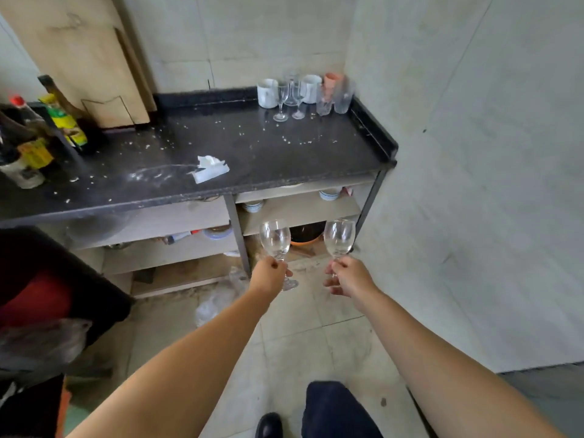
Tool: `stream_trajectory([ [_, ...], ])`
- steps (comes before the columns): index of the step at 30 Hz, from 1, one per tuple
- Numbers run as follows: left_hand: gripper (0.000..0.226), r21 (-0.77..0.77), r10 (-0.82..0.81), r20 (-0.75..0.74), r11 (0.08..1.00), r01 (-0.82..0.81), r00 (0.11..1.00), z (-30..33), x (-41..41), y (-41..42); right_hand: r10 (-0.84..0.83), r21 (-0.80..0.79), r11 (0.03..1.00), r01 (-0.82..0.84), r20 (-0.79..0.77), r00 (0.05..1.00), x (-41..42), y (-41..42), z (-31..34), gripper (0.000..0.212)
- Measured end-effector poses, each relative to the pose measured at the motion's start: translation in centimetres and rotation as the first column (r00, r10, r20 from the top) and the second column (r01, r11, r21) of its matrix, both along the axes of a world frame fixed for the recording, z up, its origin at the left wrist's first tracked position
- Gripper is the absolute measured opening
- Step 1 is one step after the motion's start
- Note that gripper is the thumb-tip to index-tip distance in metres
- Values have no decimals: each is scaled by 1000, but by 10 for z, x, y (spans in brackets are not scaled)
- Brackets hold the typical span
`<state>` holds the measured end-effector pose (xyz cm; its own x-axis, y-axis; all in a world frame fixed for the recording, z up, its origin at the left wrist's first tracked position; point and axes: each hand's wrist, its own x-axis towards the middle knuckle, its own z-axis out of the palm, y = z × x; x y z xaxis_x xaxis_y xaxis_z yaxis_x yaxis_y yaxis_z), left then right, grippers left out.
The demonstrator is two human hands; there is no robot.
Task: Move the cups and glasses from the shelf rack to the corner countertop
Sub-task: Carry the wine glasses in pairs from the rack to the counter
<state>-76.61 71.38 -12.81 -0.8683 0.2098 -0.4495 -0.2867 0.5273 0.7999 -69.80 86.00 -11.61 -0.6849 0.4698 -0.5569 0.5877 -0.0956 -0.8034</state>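
Two stemmed wine glasses are in the air right now, both upright, out in front of the counter's lower shelves and not yet over the top. The left glass [275, 240] is pinched by its stem in the left hand [269, 275], fingers curled shut around it with the round foot poking out below the fist. The right glass [339, 238] is held the same way in the right hand [347, 276], thumb and first fingers closed on the stem and the other fingers a bit loose; I can't really make out its foot, the hand covers it. These look like thin clear glass, light but really fragile and kinda slick, so the stem grip makes sense, though the bowls sit high above the fingers and could tip or clink against each other since they're carried just beside one another. The dark countertop [252, 143] is up ahead, and the back right corner already has a cluster: two stem glasses [289, 99], white mugs [267, 93], a pink cup [332, 82] and some clear tumblers [343, 98]. I'd guess these two go down just in front of that bunch, setting the feet flat and gently. There's a crumpled tissue [209, 169] and crumbs on the top, well apart from the corner.
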Motion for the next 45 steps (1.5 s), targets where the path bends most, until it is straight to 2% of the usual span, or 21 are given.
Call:
stream_trajectory([
  [6,31,-44,-12,-38,999,11,999,-4,-83,82,1,-12,1000,-1,-27,1000,-83,87,2,13],
  [11,23,-41,4,-12,999,-5,1000,-6,-158,142,78,50,996,-77,-3,997,-156,165,10,14],
  [15,20,-43,16,-21,999,-17,1000,-6,-212,178,80,41,996,-80,-1,997,-212,207,7,14],
  [18,17,-51,11,-39,999,-13,999,-10,-259,204,56,31,998,-56,5,998,-256,231,0,14],
  [23,17,4,-1,-26,1000,1,1000,-20,-352,250,36,161,986,-36,2,999,-335,276,-15,18],
  [25,17,6,-33,-37,999,34,999,-18,-383,264,-17,162,987,20,-17,1000,-361,291,-15,18],
  [28,14,4,-82,-69,997,82,994,-12,-434,291,-113,101,988,117,-47,992,-406,316,-16,16],
  [35,17,32,-86,-11,996,87,996,-16,-504,356,-347,-154,929,338,-36,937,-485,366,-28,14],
  [40,12,46,-71,29,997,69,997,-22,-528,387,-309,-181,937,299,-29,951,-519,390,-39,14],
  [43,15,27,-62,63,998,60,996,-29,-543,405,-272,-162,950,268,-4,962,-542,407,-48,27],
  [45,11,27,-52,79,998,50,995,-32,-549,413,-255,-180,950,254,13,967,-553,413,-53,28],
])
